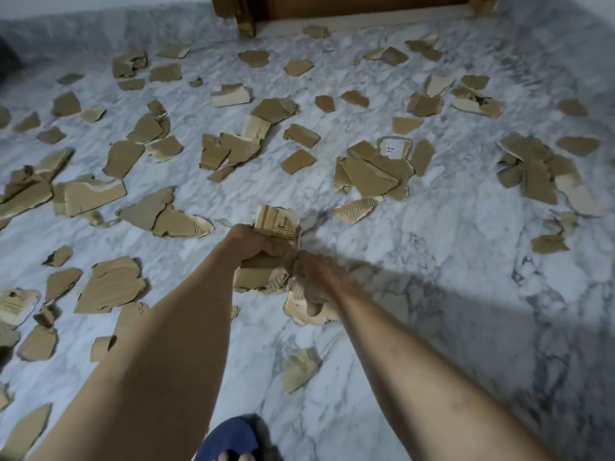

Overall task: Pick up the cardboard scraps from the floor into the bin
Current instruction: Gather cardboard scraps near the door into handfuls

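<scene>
Several torn brown cardboard scraps [372, 176] lie scattered across the white marble floor [466, 247]. My left hand [253, 244] grips a bundle of scraps [278, 222] with printed marks on its top piece. My right hand [314, 281] is blurred just right of it and holds pale scraps [299, 311] that stick out below the fingers. Both hands meet at the centre of the view, above the floor. No bin is in view.
A dark wooden furniture base [332, 5] with a leg [246, 26] stands at the far edge. My foot in a blue slipper [229, 440] shows at the bottom. A bare stretch of floor lies to the right of my arms.
</scene>
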The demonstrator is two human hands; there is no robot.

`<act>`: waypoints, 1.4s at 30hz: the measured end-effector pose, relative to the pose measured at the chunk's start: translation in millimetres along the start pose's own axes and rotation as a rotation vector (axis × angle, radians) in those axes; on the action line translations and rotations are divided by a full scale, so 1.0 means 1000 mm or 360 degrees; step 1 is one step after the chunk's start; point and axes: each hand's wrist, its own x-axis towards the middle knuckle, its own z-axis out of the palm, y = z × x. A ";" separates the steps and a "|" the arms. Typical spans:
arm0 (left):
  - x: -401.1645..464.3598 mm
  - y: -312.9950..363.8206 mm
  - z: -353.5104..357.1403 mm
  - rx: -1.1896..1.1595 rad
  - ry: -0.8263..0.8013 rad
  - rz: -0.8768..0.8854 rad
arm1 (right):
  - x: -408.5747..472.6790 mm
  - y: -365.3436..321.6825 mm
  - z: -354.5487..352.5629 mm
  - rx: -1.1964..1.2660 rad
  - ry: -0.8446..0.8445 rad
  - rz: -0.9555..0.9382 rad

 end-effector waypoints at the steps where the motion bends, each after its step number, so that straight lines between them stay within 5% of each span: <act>1: 0.005 0.002 0.006 0.0076 -0.0019 0.0000 | 0.002 0.000 0.000 -0.0154 0.0067 -0.0048; 10: 0.019 0.008 0.031 0.0152 -0.0018 0.0126 | 0.001 0.005 0.002 0.0083 0.0197 0.0129; 17: 0.011 0.020 0.048 0.0590 0.0120 0.0249 | -0.007 0.016 -0.001 -0.0078 0.0161 0.0198; 25: 0.013 0.064 0.054 0.0266 -0.0135 0.0278 | 0.000 0.084 -0.039 0.0629 0.0178 0.0176; 31: 0.018 0.056 0.102 0.0745 0.0005 0.0157 | -0.003 0.133 -0.062 0.0608 0.0335 0.0272; 37: 0.016 0.060 0.107 0.0786 0.0129 0.0070 | 0.001 0.146 -0.096 0.0730 0.0346 0.0339; 42: 0.016 0.053 0.105 0.0474 0.0071 0.0036 | -0.002 0.136 -0.100 0.0942 0.0348 0.0292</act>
